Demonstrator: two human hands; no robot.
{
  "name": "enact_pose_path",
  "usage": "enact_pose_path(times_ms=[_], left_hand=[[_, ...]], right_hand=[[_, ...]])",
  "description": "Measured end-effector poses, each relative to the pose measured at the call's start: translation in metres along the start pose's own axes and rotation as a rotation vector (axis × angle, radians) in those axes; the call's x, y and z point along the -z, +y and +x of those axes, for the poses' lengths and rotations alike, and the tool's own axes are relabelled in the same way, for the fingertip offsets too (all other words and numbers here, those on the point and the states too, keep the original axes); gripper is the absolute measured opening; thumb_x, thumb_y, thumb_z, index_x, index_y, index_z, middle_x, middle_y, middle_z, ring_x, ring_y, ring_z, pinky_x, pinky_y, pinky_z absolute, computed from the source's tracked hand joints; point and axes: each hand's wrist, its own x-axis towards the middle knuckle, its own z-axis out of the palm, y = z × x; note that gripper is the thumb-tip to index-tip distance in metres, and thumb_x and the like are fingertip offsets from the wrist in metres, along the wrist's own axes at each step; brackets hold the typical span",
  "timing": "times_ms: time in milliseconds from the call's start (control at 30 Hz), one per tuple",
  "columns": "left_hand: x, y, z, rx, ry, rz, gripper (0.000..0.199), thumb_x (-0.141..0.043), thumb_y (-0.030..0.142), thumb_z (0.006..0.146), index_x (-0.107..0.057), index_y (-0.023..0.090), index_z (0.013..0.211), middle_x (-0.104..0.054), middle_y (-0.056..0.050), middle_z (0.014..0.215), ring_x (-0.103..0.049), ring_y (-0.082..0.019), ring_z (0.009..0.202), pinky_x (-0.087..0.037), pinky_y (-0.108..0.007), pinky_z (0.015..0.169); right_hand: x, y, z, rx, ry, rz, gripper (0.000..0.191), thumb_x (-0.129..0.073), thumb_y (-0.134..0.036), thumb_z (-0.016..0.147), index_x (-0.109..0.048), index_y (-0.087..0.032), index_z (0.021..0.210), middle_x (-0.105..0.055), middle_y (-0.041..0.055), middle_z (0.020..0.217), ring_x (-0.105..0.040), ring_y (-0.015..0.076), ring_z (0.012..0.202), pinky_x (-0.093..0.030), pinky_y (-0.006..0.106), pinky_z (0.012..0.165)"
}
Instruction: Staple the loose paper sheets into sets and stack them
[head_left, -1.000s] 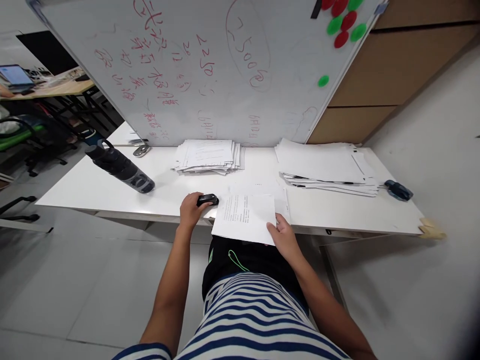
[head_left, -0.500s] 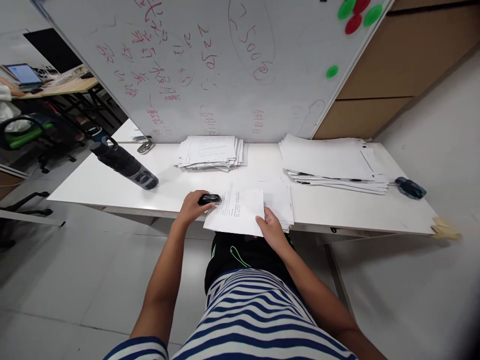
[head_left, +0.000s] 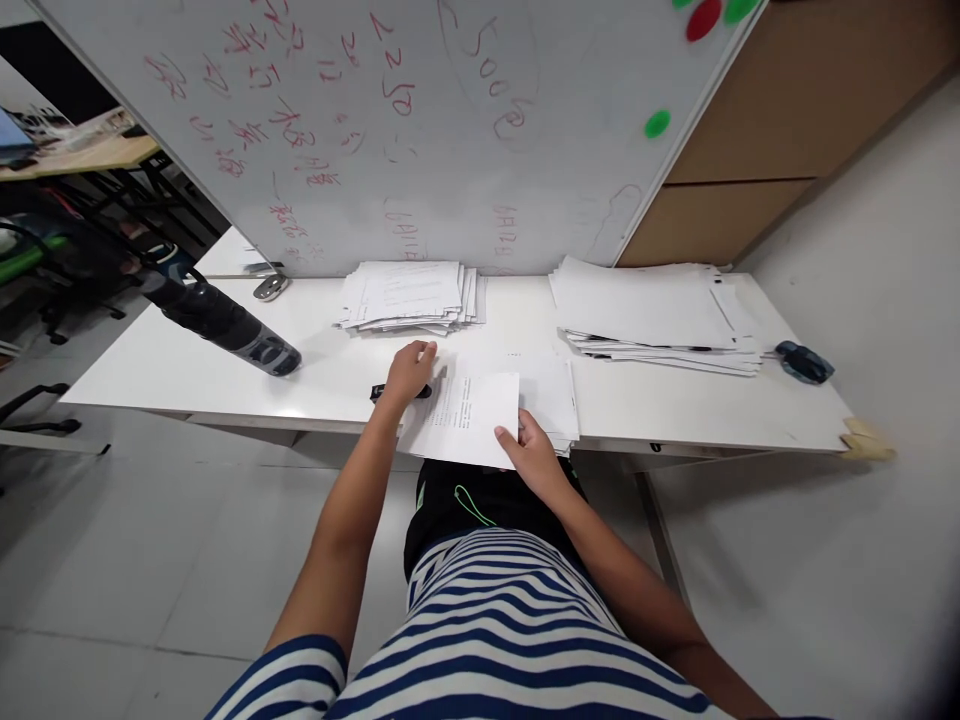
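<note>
My right hand [head_left: 529,448] pinches the right edge of printed paper sheets [head_left: 480,420], thumb on top, at the desk's front edge. The sheets' left side lies by a small black stapler [head_left: 379,393]. Over the stapler is my left hand [head_left: 414,368], its fingers stretched out toward the right and partly hidden. The stapler shows on both sides of my left wrist; whether the hand touches it is unclear. More white sheets [head_left: 551,395] lie beneath and to the right of the held ones.
A paper stack [head_left: 409,295] and a wider stack [head_left: 645,305] lie along the whiteboard [head_left: 450,150]. A dark bottle [head_left: 225,325] and a grey mouse-like object [head_left: 271,288] are at the left. A dark blue object [head_left: 804,362] lies near the right end of the white desk [head_left: 697,405].
My left hand has come off its grip on the stapler's left end and moved up and right over it. My right hand still holds the sheets. The camera view has shifted slightly.
</note>
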Motion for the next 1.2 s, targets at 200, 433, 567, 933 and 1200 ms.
enact_pose_path(times_ms=[200, 433, 567, 933, 1200], left_hand=[[-0.034, -0.008, -0.002, -0.144, 0.046, 0.466, 0.034, -0.041, 0.036, 0.097, -0.062, 0.017, 0.116, -0.057, -0.019, 0.131, -0.037, -0.038, 0.135, -0.028, -0.057, 0.107], [-0.012, -0.005, -0.004, -0.089, 0.122, 0.008, 0.044, -0.041, 0.052, 0.095, -0.063, 0.020, 0.116, -0.065, -0.013, 0.124, -0.054, -0.029, 0.122, -0.043, -0.043, 0.098], [0.009, -0.013, -0.015, -0.093, 0.365, -0.326, 0.050, -0.026, 0.053, 0.099, -0.062, 0.020, 0.108, -0.069, -0.009, 0.114, -0.062, -0.020, 0.110, -0.046, -0.033, 0.092], [0.008, -0.058, -0.035, 0.146, 0.360, 0.163, 0.053, -0.027, 0.051, 0.097, -0.051, 0.023, 0.059, -0.055, -0.004, 0.059, -0.049, -0.019, 0.061, -0.025, -0.032, 0.060], [0.005, -0.058, -0.032, 0.153, 0.403, 0.218, 0.049, -0.027, 0.046, 0.099, -0.041, 0.022, 0.059, -0.048, -0.003, 0.058, -0.042, -0.017, 0.058, -0.021, -0.031, 0.058]], right_hand=[[-0.005, 0.008, -0.003, -0.040, 0.007, -0.004, 0.044, -0.061, -0.047, 0.084, -0.057, -0.025, 0.121, -0.071, 0.0064, 0.102, -0.065, 0.0206, 0.067, -0.055, 0.031, 0.046], [-0.004, 0.016, -0.008, -0.023, -0.016, -0.054, 0.039, -0.056, -0.046, 0.087, -0.059, -0.022, 0.117, -0.069, 0.0025, 0.091, -0.058, 0.0128, 0.049, -0.052, 0.028, 0.043], [0.001, 0.008, -0.007, -0.001, -0.034, -0.109, 0.031, -0.053, -0.043, 0.089, -0.062, -0.021, 0.110, -0.069, -0.0007, 0.083, -0.057, 0.0109, 0.044, -0.052, 0.027, 0.049], [0.039, -0.034, -0.011, -0.006, -0.019, -0.134, 0.030, -0.057, -0.043, 0.088, -0.068, -0.021, 0.104, -0.066, -0.0005, 0.069, -0.057, 0.0149, 0.048, -0.049, 0.029, 0.050], [0.069, -0.020, -0.021, -0.041, 0.149, 0.029, 0.034, -0.065, -0.050, 0.085, -0.065, -0.019, 0.099, -0.057, -0.0037, 0.062, -0.043, 0.0096, 0.045, -0.036, 0.025, 0.043]])
